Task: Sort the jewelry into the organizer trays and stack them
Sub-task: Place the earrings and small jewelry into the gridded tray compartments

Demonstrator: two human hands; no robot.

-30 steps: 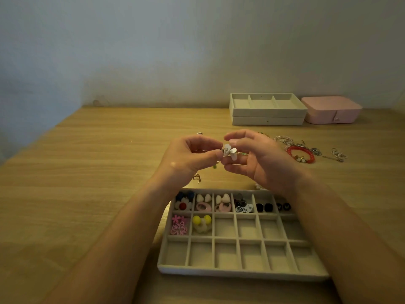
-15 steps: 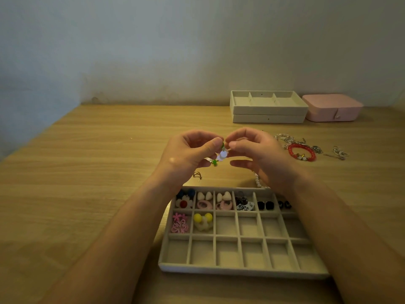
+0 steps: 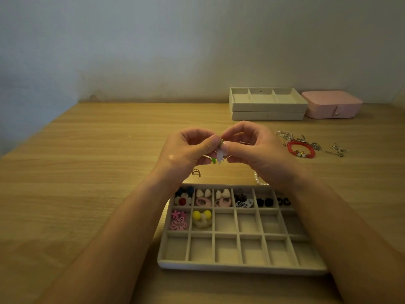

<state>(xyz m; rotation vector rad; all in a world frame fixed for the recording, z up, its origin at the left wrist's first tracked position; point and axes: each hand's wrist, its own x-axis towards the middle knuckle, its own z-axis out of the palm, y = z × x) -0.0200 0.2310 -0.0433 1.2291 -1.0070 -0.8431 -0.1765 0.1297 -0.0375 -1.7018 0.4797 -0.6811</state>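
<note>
Two hands meet above the worktop (image 3: 87,172): fingers (image 3: 241,129) of my left hand (image 3: 186,150) and right hand (image 3: 260,150) pinch one small white-and-green jewelry piece (image 3: 219,155), held in the air beyond the far rim of the partly filled organizer tray (image 3: 241,266).

No readable text, labels, brands or numbers anywhere — trays, box, jewelry all unmarked.
</note>
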